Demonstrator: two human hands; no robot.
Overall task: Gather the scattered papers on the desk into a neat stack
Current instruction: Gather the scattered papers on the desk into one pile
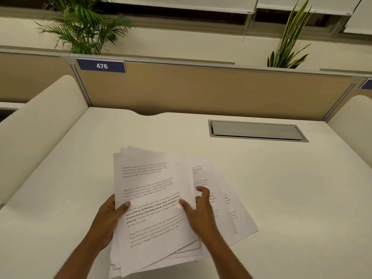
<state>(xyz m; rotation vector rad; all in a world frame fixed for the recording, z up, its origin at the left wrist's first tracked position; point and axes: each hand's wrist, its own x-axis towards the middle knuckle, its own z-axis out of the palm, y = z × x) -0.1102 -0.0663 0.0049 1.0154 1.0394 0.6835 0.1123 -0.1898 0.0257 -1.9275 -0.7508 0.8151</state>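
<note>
A pale desk point(281, 188) is filling most of the view, closed in by a tan partition point(201, 91) at the back and rounded cream side panels. A blue plate reading 476 point(101, 66) is hanging on the partition's top rail, and two potted plants, a feathery palm point(80, 27) and a stiff, striped-leaved one point(287, 49), are rising behind it below the window blinds. A grey cable hatch point(257, 130), set flush into the desk, is lying closed at the right rear.

A loose bundle of printed papers point(153, 198) is sitting in the middle of the near edge, its sheets fanning out unevenly. The left hand point(108, 220) is gripping the bundle's left edge, thumb pressing on the top sheet and fingers going under. The right hand point(199, 210) is clasping the right edge, thumb on the printed face, fingers curling behind. A few more sheets point(227, 202) are lying flat on the desk just beside and partly beneath the right hand; whether its fingertips are touching them is hard to tell through the blur.
</note>
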